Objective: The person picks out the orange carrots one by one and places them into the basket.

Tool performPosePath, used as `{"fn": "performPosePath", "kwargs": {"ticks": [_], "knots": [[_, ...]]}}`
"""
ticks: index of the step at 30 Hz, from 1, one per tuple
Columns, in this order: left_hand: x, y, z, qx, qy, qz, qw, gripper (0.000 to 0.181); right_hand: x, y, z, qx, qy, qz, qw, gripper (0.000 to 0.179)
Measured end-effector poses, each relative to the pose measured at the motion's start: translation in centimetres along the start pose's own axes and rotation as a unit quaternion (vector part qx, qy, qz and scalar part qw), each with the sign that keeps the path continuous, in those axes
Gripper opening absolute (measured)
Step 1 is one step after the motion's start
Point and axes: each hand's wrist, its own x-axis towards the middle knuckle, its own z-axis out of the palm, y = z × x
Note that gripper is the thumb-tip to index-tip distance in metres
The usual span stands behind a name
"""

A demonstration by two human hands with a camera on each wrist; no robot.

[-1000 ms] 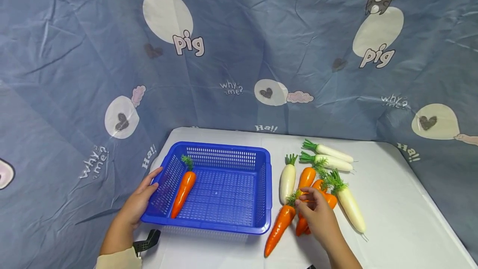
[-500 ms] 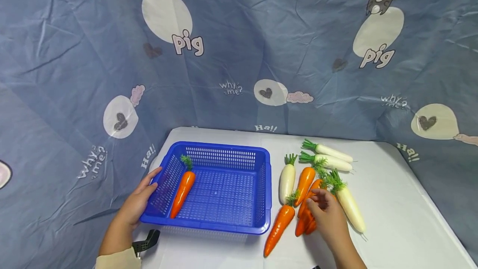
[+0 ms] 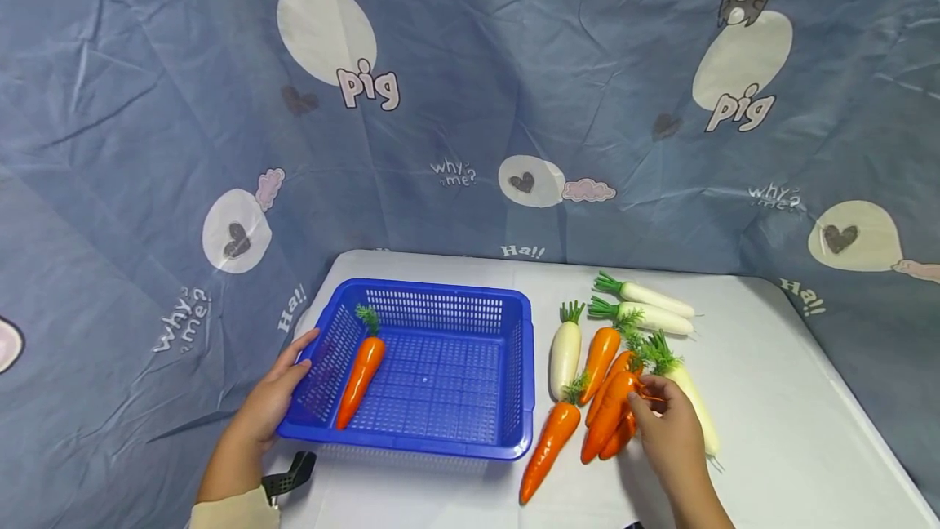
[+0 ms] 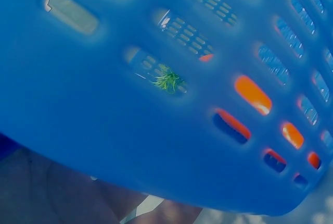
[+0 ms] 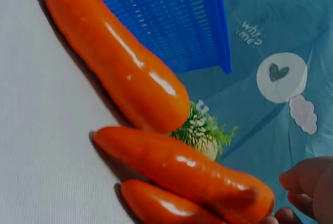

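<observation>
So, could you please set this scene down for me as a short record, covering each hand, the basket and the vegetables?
Left hand: holds the blue basket at its left edge
Right hand: at the thick end of a carrot; whether it grips it is unclear
Basket contents: one carrot, leafy end toward the far side
Loose carrots: several, right of the basket, some overlapping; exact count partly hidden
White radishes: four; two at the back, one near the basket, one partly behind the right hand
Surface: white table
Backdrop: blue cloth with pig prints
</observation>
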Motion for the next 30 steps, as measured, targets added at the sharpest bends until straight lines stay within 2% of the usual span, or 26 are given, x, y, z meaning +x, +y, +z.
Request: {"fn": "performPosePath", "kwargs": {"ticks": [12,19,30], "knots": [[0.2,-0.1,0.0,0.000,0.001,0.000,1.0000,0.055,0.6,1.2,-0.6,-0.012,-0.025,0.001,0.9996,0.042],[0.0,-0.1,0.0,0.001,0.000,0.003,1.0000,0.055,1.0,1.9,-0.6,-0.027,-0.026,-0.005,0.9993,0.048],[0.0,0.0,0.0,-0.010,-0.004,0.011,0.9999,0.055,1.4,3.0,-0.7,-0.015,-0.060,0.003,0.9981,0.060]]}}
